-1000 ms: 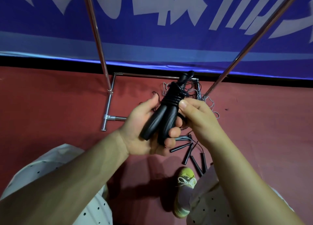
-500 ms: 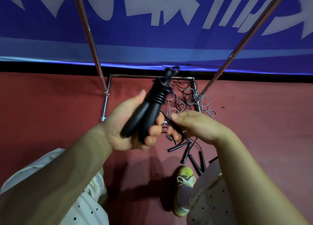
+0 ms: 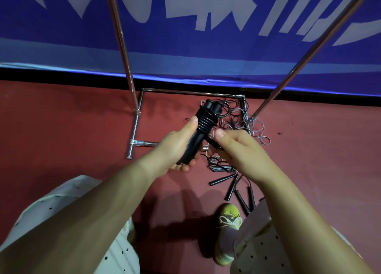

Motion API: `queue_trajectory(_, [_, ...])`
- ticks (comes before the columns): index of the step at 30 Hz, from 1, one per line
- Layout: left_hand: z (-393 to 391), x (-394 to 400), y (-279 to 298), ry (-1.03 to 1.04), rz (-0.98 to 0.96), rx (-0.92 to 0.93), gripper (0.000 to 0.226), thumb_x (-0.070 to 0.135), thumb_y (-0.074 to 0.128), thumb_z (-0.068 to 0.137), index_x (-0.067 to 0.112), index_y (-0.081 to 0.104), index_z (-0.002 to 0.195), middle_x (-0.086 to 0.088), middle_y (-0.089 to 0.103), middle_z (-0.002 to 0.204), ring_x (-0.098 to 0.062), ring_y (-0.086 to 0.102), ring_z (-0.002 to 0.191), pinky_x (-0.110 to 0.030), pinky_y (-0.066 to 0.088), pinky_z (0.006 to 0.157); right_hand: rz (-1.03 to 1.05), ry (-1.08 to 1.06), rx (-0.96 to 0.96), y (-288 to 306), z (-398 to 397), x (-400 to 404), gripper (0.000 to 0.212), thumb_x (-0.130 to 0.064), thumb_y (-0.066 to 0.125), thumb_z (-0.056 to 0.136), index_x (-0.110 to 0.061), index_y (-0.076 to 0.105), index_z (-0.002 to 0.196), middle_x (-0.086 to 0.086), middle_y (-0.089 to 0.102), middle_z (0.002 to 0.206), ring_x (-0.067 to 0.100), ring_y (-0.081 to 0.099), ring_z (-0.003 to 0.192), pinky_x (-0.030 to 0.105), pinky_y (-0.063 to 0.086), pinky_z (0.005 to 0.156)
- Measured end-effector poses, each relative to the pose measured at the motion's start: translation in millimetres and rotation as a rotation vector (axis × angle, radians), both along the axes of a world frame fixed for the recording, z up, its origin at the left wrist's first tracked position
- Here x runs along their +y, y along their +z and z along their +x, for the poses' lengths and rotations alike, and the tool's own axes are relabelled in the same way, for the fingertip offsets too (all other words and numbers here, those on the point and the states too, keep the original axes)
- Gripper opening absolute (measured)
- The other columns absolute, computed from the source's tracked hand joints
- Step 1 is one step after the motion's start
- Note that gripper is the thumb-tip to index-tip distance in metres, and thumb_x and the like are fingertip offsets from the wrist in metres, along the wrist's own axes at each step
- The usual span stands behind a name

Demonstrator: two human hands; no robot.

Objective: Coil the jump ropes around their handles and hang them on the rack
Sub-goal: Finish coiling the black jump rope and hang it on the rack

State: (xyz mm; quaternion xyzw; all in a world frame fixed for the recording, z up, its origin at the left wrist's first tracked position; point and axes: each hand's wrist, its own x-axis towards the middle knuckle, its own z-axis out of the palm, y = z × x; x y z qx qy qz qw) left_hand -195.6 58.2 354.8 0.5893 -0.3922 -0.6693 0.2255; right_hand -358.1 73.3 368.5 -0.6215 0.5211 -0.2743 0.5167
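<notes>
My left hand (image 3: 174,147) grips two black jump rope handles (image 3: 198,137) held together, thumb pressed against the black rope coiled around their upper ends. My right hand (image 3: 237,147) pinches the free end of that black rope just right of the handles. On the red floor below lie several more thin black handles (image 3: 233,188) with a tangle of grey and black ropes (image 3: 245,121). The chrome rack's two poles (image 3: 121,44) rise from a metal base frame (image 3: 135,133) on the floor behind my hands.
A blue banner with white lettering (image 3: 206,26) hangs behind the rack. My yellow-green shoe (image 3: 227,232) stands on the red floor (image 3: 61,129) below the loose handles. My knees in dotted white fabric (image 3: 61,211) fill the lower corners.
My right hand swung down away from the handles, then came back up beside them, still pinching the rope end. My left hand tilted the handle bundle more upright.
</notes>
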Motion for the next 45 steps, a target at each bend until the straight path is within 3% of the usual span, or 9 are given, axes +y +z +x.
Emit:
queue_trajectory(7, [-2, 0, -5, -0.044, -0.238, -0.150, 0.036, 0.032, 0.029, 0.102, 0.012, 0.051, 0.082, -0.012, 0.050, 0.073, -0.020, 0.046, 0.071, -0.033, 0.036, 0.067, 0.122, -0.107, -0.085, -7, 9, -4, 0.065, -0.061, 0.034, 0.084, -0.004, 0.061, 0.065, 0.001, 0.036, 0.048, 0.017, 0.029, 0.049, 0.030, 0.021, 0.052])
queue_trajectory(11, [7, -1, -9, -0.136, -0.275, -0.019, 0.021, 0.034, 0.039, 0.102, 0.028, 0.059, 0.105, 0.008, 0.064, 0.100, -0.005, 0.056, 0.095, -0.022, 0.041, 0.089, 0.127, -0.111, -0.034, -7, 9, -4, 0.059, -0.061, 0.035, 0.084, -0.012, 0.061, 0.063, 0.001, 0.033, 0.050, 0.016, 0.027, 0.049, 0.028, 0.020, 0.050])
queue_trajectory(15, [12, -2, -10, -0.154, -0.293, 0.054, 0.009, 0.025, 0.063, 0.090, 0.020, 0.057, 0.095, 0.004, 0.062, 0.081, -0.002, 0.055, 0.067, -0.020, 0.041, 0.064, 0.099, -0.109, 0.007, -8, 12, -5, 0.059, -0.059, 0.042, 0.085, -0.004, 0.057, 0.068, -0.013, 0.032, 0.043, 0.004, 0.026, 0.042, 0.019, 0.022, 0.047])
queue_trajectory(21, [8, -1, -7, -0.131, -0.280, 0.120, 0.010, 0.024, 0.067, 0.088, 0.018, 0.059, 0.088, 0.005, 0.064, 0.073, -0.003, 0.056, 0.063, -0.018, 0.040, 0.062, 0.061, -0.164, 0.043, -7, 14, -6, 0.053, -0.051, 0.042, 0.094, -0.012, 0.053, 0.061, -0.012, 0.036, 0.042, 0.004, 0.029, 0.042, 0.023, 0.023, 0.051])
queue_trajectory(24, [9, 0, -5, -0.096, 0.086, 0.417, 0.043, 0.056, 0.055, 0.079, 0.016, 0.066, 0.091, -0.007, 0.066, 0.078, -0.023, 0.061, 0.069, -0.031, 0.047, 0.069, 0.039, -0.169, 0.045, -9, 14, -7, 0.063, -0.054, 0.038, 0.090, 0.000, 0.055, 0.063, -0.011, 0.033, 0.042, 0.006, 0.026, 0.043, 0.024, 0.022, 0.049])
queue_trajectory(26, [10, 5, 1, -0.142, 0.391, 0.647, 0.064, 0.065, 0.039, 0.077, 0.010, 0.069, 0.084, -0.014, 0.067, 0.074, -0.028, 0.065, 0.062, -0.033, 0.055, 0.062, 0.030, -0.169, 0.033, -7, 11, -7, 0.062, -0.044, 0.037, 0.100, -0.013, 0.056, 0.050, -0.010, 0.035, 0.038, 0.005, 0.029, 0.039, 0.019, 0.024, 0.045])
queue_trajectory(29, [7, 14, 0, -0.192, 0.481, 0.779, 0.073, 0.070, 0.029, 0.079, 0.009, 0.070, 0.078, -0.011, 0.065, 0.069, -0.024, 0.064, 0.056, -0.032, 0.056, 0.056, 0.039, -0.149, 0.007, -2, 8, -7, 0.058, -0.033, 0.032, 0.104, -0.019, 0.047, 0.049, -0.008, 0.040, 0.036, 0.003, 0.031, 0.036, 0.016, 0.025, 0.042])
queue_trajectory(41, [8, 2, 0, -0.199, 0.262, 0.453, 0.065, 0.064, 0.027, 0.083, 0.008, 0.058, 0.076, -0.005, 0.051, 0.058, -0.016, 0.044, 0.042, -0.023, 0.029, 0.044, 0.216, -0.036, 0.062, -18, -4, -15, 0.073, -0.060, 0.027, 0.098, 0.006, 0.059, 0.095, 0.000, 0.047, 0.057, 0.013, 0.039, 0.045, 0.021, 0.031, 0.041])
queue_trajectory(45, [14, -1, 8, -0.146, 0.203, 0.502, 0.062, 0.062, 0.034, 0.073, 0.005, 0.057, 0.076, -0.007, 0.050, 0.055, -0.017, 0.043, 0.039, -0.021, 0.032, 0.042, 0.181, 0.085, -0.074, -18, -7, -13, 0.044, -0.053, 0.041, 0.087, -0.011, 0.054, 0.088, 0.009, 0.046, 0.069, 0.015, 0.042, 0.055, 0.024, 0.035, 0.050])
